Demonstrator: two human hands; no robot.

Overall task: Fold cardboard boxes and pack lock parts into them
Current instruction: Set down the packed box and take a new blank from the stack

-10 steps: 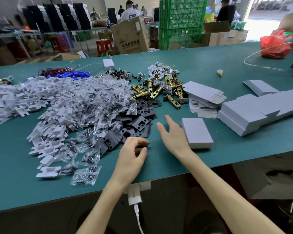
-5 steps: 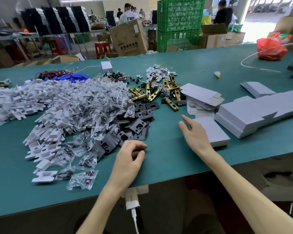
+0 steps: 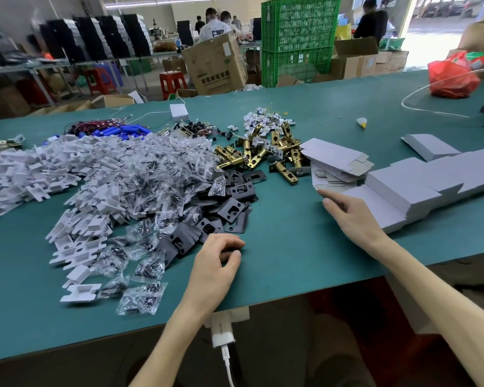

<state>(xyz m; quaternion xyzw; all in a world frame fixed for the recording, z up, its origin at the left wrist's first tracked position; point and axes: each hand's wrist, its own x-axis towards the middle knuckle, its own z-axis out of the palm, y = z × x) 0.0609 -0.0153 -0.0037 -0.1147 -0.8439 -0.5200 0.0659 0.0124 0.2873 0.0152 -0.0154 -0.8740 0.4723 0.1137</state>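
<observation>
One change: right grip (image 3: 352, 216), fingers flat and apart, has pushed folded box (image 3: 386, 212) right against box stack (image 3: 408, 188); long axis far-left to near-right. Left grip (image 3: 218, 261) curled; clamping cannot be told.

- The left hand (image 3: 217, 258): curled fingers conceal whatever lies beneath them.
- The row of folded boxes (image 3: 430, 185): cut off by the right edge.
- The pile of white plastic inserts (image 3: 0, 174): cut off by the left edge.
- The clear bags (image 3: 140, 300): contents too small to identify.
</observation>
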